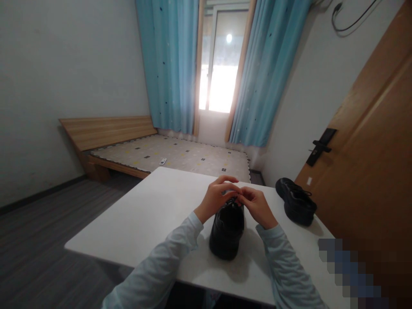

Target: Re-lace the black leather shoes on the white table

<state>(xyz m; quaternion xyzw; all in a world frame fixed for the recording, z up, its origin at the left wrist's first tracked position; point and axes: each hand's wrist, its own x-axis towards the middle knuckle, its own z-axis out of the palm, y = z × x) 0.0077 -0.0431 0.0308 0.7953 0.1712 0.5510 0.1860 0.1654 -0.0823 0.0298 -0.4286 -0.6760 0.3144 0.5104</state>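
A black shoe (227, 236) stands upright on the white table, its heel toward me and its opening facing up. Over its front part, my left hand (222, 192) bends its fingers around the shoelace (232, 201). From the other side, my right hand (255, 204) pinches at the lace, and the fingertips of both hands meet there. The toe is hidden behind my hands. Exactly how the lace runs between the fingers is too small to see.
On the white table (128, 223), a second black shoe (298, 201) sits near the right edge. Beyond the table is a bed (180, 150) with a small white object (163, 161) on it. A wooden door (363, 150) stands at the right.
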